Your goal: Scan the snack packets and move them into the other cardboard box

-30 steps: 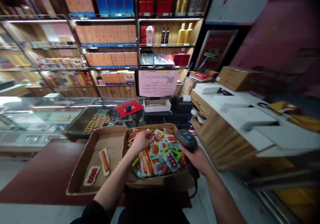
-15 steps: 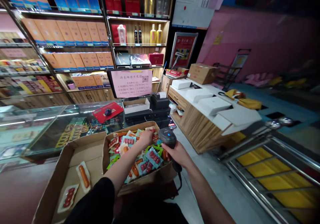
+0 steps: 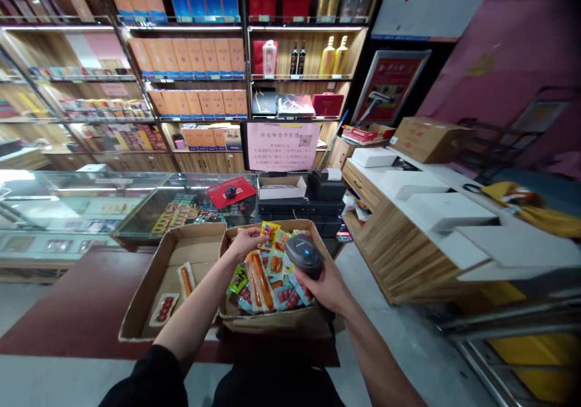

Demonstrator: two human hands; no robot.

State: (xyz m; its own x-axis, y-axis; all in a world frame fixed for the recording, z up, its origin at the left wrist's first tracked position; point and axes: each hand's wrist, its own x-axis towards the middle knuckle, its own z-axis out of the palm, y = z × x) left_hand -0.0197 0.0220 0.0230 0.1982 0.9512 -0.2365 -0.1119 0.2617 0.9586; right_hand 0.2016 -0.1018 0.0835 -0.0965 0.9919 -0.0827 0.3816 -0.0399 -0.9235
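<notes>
Between the fingers of my left hand (image 3: 247, 241) is a small yellow snack packet (image 3: 269, 235), held over the back of a cardboard box (image 3: 272, 323). My right hand (image 3: 324, 286) is wrapped round a black barcode scanner (image 3: 305, 254) with a blue light on top, above the box's right side. Wrapped sausages (image 3: 260, 283) and other small packets fill this box. To its left, a second cardboard box (image 3: 195, 237) holds one long wrapped sausage (image 3: 186, 278) and one pack of small round sausages (image 3: 164, 309).
Both boxes rest on a dark red table (image 3: 68, 310). Behind stand a glass display counter (image 3: 145, 213), a monitor with a pink sign (image 3: 281, 146) and a receipt printer (image 3: 325, 186). On the right are a wooden counter (image 3: 381, 243) and a metal railing (image 3: 476, 328).
My left hand has come up out of the packets and now holds the yellow packet. A pair of long sausages now shows on top of the pile. The camera view has swung left.
</notes>
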